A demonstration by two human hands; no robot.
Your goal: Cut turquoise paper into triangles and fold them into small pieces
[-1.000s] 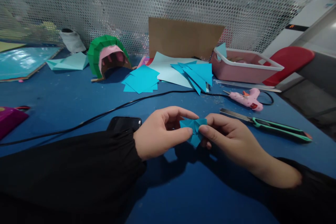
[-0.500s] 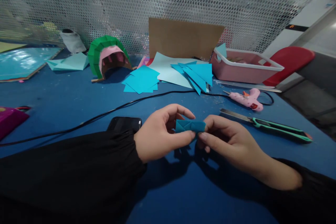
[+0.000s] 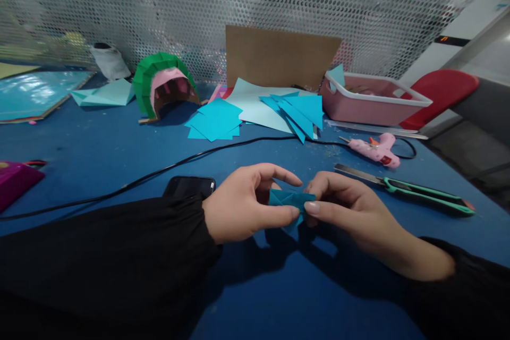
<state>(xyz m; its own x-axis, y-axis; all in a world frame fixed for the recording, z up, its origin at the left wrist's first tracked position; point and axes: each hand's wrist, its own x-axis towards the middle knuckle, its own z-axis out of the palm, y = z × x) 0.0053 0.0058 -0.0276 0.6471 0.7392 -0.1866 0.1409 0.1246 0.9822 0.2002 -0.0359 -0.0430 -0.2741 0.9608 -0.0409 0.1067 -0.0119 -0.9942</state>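
A small folded piece of teal paper (image 3: 287, 199) is held just above the blue table (image 3: 99, 154) between both hands. My left hand (image 3: 243, 204) pinches its left end with thumb and fingers. My right hand (image 3: 350, 210) pinches its right end the same way. Both arms wear black sleeves. Part of the paper is hidden behind my fingertips.
A black phone (image 3: 188, 187) lies by my left wrist, with a black cable (image 3: 159, 172) running across the table. Green-handled scissors (image 3: 414, 190), a pink glue gun (image 3: 374, 150), a pink basket (image 3: 372, 98), teal paper squares (image 3: 215, 121), teal triangles (image 3: 300, 111) and a green-pink paper model (image 3: 163, 85) lie beyond.
The paper piece went from a spread, fan-like shape to a narrower folded strip. My fingers closed in on it, and both hands shifted only slightly.
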